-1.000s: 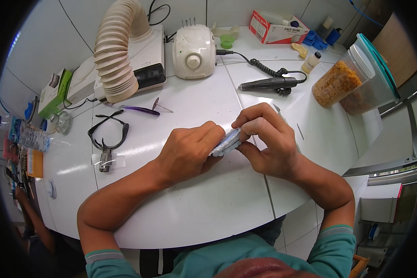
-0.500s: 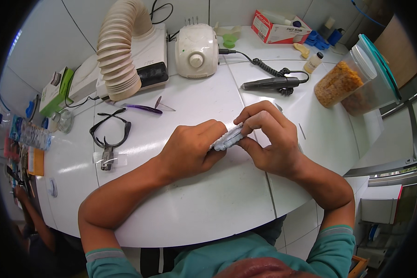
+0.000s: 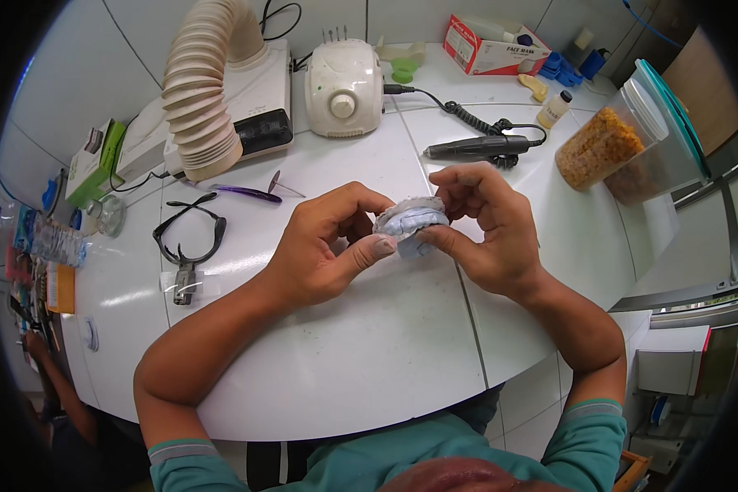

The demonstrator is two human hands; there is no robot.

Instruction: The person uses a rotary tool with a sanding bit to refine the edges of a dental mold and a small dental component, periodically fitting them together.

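Lettering first: the red-and-white box [image 3: 498, 56] at 1 o'clock from the hands has bold print across its front, the green box [image 3: 98, 168] between 9 and 10 has some too, but tiny, and the little bottle [image 3: 553, 110] at 2 wears a pale label with a small mark I can't make out. Now the good bit, the plaster model [image 3: 410, 220]. It's up off the counter [image 3: 344, 369], roughly mid-view, between both hands. Mostly pale blue, curved along the front with a lumpy ridge, and a rough greyish-white edge along the top that looks pretty crumbly. A smoother pale blue bit shows underneath, at its 6 o'clock. As for the grip, the left hand [image 3: 320, 246] is only partly closed, thumb against the model at about 8 o'clock and a fingertip up near 10. The right hand [image 3: 496, 234] has it from the other side, thumb on the front at 4 or so, fingers curled round behind at 2; can't tell exactly where those tips touch. Black glasses [image 3: 220, 238] sit at 9 o'clock, well apart from the model.
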